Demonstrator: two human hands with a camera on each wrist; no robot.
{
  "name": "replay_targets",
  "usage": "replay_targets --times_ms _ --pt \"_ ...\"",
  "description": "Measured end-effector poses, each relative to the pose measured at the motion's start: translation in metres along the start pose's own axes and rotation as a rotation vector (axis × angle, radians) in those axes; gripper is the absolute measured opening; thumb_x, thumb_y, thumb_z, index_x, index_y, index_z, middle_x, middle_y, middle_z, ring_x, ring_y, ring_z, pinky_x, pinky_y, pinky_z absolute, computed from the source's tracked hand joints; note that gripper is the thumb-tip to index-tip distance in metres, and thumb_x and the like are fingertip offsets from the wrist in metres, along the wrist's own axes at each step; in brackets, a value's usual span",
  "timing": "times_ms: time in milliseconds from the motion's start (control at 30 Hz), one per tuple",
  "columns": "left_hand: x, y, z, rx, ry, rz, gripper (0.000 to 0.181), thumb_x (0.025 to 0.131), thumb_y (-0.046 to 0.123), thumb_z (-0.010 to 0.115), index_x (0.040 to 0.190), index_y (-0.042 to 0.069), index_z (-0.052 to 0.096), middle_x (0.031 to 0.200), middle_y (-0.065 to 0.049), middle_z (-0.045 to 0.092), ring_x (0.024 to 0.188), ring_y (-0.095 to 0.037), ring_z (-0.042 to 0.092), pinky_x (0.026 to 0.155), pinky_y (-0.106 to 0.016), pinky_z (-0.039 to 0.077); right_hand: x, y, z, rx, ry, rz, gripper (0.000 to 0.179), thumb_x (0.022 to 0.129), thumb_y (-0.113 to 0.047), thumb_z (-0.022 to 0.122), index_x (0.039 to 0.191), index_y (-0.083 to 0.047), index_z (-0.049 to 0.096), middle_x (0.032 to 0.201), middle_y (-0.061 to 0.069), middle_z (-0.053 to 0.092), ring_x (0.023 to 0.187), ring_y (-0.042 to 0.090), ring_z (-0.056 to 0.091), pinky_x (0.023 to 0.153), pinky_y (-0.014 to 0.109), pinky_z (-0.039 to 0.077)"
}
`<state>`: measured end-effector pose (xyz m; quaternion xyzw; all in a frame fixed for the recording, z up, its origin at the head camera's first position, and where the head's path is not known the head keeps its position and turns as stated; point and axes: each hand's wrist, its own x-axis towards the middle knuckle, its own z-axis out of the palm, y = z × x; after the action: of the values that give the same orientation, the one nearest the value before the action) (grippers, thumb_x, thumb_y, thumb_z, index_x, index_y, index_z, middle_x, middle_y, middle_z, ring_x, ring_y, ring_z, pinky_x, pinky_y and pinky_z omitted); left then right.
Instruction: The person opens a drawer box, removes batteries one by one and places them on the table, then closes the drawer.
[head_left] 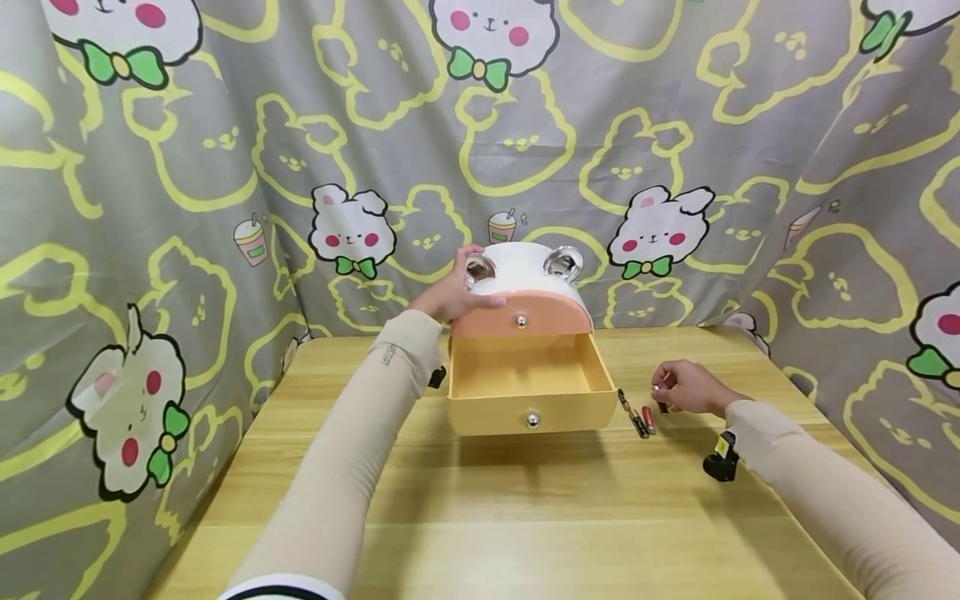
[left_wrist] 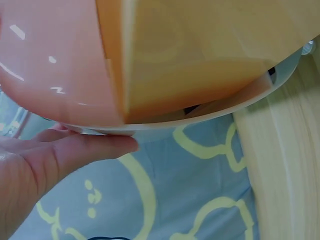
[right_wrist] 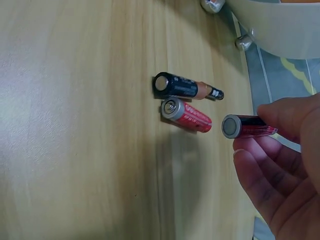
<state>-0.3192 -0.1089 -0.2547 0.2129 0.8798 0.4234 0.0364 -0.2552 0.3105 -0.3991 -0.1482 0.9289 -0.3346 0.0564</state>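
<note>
A small drawer box (head_left: 517, 312) with a white top, silver ears and a pink upper drawer stands on the table. Its yellow lower drawer (head_left: 532, 414) is pulled out, with a bare floor. My left hand (head_left: 447, 287) grips the box's upper left side by the ear, thumb toward the pink front. To the right of the box, my right hand (head_left: 693, 387) pinches a red-and-black battery (right_wrist: 245, 126) between thumb and fingers. Near it lie a red battery (right_wrist: 187, 115) and black-and-copper batteries (right_wrist: 175, 86) end to end, their exact number unclear.
The wooden table (head_left: 517, 542) extends in front of the box. A patterned curtain (head_left: 495, 158) hangs close behind it and along both sides. A black wrist camera (head_left: 722, 458) hangs under my right forearm.
</note>
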Motion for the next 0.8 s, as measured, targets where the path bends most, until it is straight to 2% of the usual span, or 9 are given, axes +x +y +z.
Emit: replay_targets --times_ms 167,333,533,800 --pt "-0.001 0.010 0.001 -0.052 -0.006 -0.062 0.100 0.077 0.027 0.084 0.145 0.026 0.011 0.137 -0.027 0.037 0.121 -0.035 0.045 0.106 -0.040 0.034 -0.004 0.007 0.002 -0.004 -0.001 0.012 0.010 0.087 -0.003 0.068 0.088 -0.001 0.058 0.073 0.004 0.061 0.057 0.018 0.058 0.051 0.031 0.051" --pt "-0.002 0.016 0.001 -0.055 0.013 -0.107 0.099 0.076 0.023 0.084 0.144 0.027 0.012 0.138 -0.026 0.037 0.121 -0.035 0.045 0.105 -0.040 0.036 -0.005 0.011 0.001 -0.009 -0.005 0.024 0.010 0.087 -0.004 0.068 0.088 -0.002 0.058 0.073 0.004 0.061 0.056 0.017 0.058 0.050 0.030 0.049" --pt "-0.002 0.022 0.001 -0.096 0.022 -0.150 0.100 0.076 0.019 0.085 0.144 0.029 0.012 0.140 -0.026 0.033 0.125 -0.036 0.041 0.108 -0.041 0.031 -0.006 0.016 0.000 -0.004 -0.011 0.030 0.010 0.087 -0.003 0.068 0.088 0.000 0.058 0.072 0.004 0.060 0.056 0.017 0.057 0.050 0.030 0.049" --pt "-0.005 0.027 0.000 -0.077 -0.021 -0.205 0.099 0.078 0.026 0.082 0.143 0.034 0.008 0.146 -0.024 0.027 0.127 -0.034 0.038 0.111 -0.041 0.025 -0.008 0.020 0.009 -0.051 -0.026 0.039 0.011 0.084 -0.003 0.069 0.083 -0.002 0.058 0.070 0.002 0.058 0.055 0.015 0.057 0.050 0.031 0.051"
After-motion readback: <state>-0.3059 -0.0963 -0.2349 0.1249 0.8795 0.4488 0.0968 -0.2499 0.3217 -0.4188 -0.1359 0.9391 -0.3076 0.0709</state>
